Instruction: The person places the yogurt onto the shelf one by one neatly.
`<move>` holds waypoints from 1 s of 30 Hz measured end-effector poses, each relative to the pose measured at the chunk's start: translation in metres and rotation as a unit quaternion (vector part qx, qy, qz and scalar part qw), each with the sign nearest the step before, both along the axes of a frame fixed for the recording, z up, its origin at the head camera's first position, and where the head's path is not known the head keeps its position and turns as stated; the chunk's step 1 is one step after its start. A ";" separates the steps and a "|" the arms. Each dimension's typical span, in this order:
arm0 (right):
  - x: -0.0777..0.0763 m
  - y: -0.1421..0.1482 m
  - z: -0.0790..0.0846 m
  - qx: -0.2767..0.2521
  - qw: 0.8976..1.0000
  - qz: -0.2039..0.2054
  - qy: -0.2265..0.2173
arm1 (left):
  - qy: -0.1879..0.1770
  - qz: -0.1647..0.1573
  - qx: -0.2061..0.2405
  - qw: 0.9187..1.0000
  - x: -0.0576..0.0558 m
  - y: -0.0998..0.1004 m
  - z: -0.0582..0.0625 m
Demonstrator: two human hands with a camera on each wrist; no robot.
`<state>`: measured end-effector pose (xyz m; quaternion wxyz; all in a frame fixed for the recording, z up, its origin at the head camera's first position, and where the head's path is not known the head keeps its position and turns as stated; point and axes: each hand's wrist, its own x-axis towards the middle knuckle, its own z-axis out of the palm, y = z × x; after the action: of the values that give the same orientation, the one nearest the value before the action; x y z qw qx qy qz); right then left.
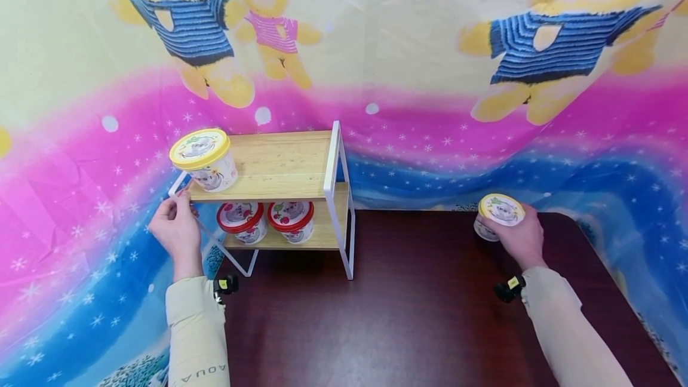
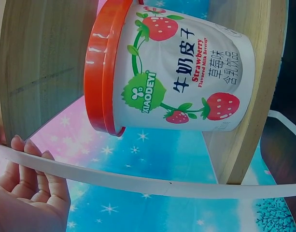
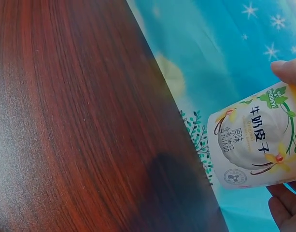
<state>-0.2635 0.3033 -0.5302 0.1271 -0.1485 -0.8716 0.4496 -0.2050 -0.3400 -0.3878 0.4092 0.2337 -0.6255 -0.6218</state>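
Note:
My left hand [image 1: 180,229] grips the white metal frame [image 2: 114,176] of a two-tier wooden shelf [image 1: 285,163] at its front left corner. Just above that hand, a tub with a yellow lid [image 1: 206,160] stands on the top board. Two red-lidded tubs, one at left [image 1: 242,223] and one at right [image 1: 292,223], sit on the lower board; strawberries are printed on the red-lidded tub [image 2: 181,72] in the left wrist view. Over at the right, my right hand [image 1: 521,235] holds another yellow-lidded tub [image 3: 254,140], its base raised off the table.
The shelf stands on a dark reddish-brown table [image 1: 403,303]. Behind and around it hangs a cloth [image 1: 414,118] printed with bears and snowflakes. The table's right edge [image 1: 618,279] runs past my right arm.

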 end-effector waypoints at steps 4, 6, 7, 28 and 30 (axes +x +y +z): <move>0.001 -0.004 0.003 -0.002 1.000 0.000 0.003 | -0.004 -0.003 0.003 1.000 0.000 0.001 0.001; 0.001 -0.006 0.004 -0.004 1.000 0.001 0.003 | -0.001 -0.005 0.007 1.000 0.000 0.001 0.001; 0.001 -0.007 0.005 -0.005 1.000 0.001 0.005 | 0.000 -0.005 0.008 1.000 0.000 0.000 0.001; 0.007 -0.024 0.019 0.000 0.999 0.029 0.029 | 0.001 -0.006 0.009 1.000 -0.001 0.000 0.000; 0.007 -0.025 0.020 0.001 0.999 0.029 0.030 | 0.001 -0.005 0.007 1.000 -0.001 0.000 0.000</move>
<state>-0.2564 0.2778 -0.5104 0.1407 -0.1094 -0.8717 0.4564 -0.2058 -0.3399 -0.3875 0.4052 0.2323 -0.6220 -0.6285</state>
